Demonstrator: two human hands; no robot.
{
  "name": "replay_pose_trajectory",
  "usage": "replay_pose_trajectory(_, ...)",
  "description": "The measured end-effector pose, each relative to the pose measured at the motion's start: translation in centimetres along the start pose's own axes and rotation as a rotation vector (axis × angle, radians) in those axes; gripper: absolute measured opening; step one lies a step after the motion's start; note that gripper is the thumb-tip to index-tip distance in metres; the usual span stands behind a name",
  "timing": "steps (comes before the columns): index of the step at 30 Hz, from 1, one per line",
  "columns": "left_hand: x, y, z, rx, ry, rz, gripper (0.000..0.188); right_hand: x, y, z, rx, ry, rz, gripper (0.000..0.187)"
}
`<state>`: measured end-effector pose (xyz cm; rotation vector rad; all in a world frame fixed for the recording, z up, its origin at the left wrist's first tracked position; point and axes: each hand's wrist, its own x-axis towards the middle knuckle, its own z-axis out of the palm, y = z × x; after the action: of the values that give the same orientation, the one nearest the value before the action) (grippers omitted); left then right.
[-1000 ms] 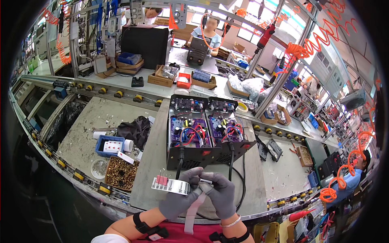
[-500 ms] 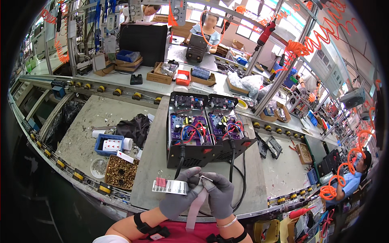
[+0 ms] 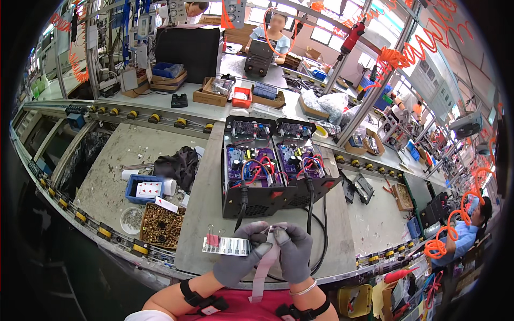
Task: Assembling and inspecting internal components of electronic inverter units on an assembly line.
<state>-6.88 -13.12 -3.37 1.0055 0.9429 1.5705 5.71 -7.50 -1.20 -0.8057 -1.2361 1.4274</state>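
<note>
My left hand (image 3: 237,263), in a grey glove, is closed round a strip of silver printed labels (image 3: 234,246). A pink binder clip (image 3: 212,240) grips the strip's free end, left of the hand. The pale backing paper (image 3: 261,276) hangs between my hands toward my lap. My right hand (image 3: 294,255), also gloved, pinches the strip's upper end by thumb and fingertips; whether a single label is peeled off there I cannot tell. Just beyond stand two open black metal cases (image 3: 257,204) side by side, with purple circuit boards (image 3: 251,163), coloured wires and red switches.
Black power cables (image 3: 310,208) run from the cases onto the grey board (image 3: 206,206). To the left are a blue bin (image 3: 134,199), a box of brass fittings (image 3: 160,227) and a dark cloth (image 3: 179,166). Roller rails edge the bench. A person (image 3: 271,37) works opposite.
My hands have shifted slightly right. The right fingers have turned and risen a little at the strip's upper end. The left hand keeps its hold.
</note>
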Motion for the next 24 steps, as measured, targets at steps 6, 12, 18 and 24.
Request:
replay_pose_trajectory(6,-0.2,-0.5,-0.1,-0.044,0.058,0.044,0.049,1.5,0.5,0.7,-0.132,-0.020,0.004,0.013)
replay_pose_trajectory(12,-0.2,-1.9,-1.0,-0.039,0.069,0.183,0.048,2.7,0.6,1.6,-0.099,-0.106,0.052,0.014)
replay_pose_trajectory(18,-0.3,-3.6,-1.9,-0.020,-0.018,0.447,0.046,5.1,0.5,2.1,-0.193,-0.099,0.092,0.021)
replay_pose_trajectory(24,-0.3,-3.7,-2.1,0.038,-0.045,0.520,0.043,6.3,0.6,2.7,-0.224,-0.077,0.050,0.022)
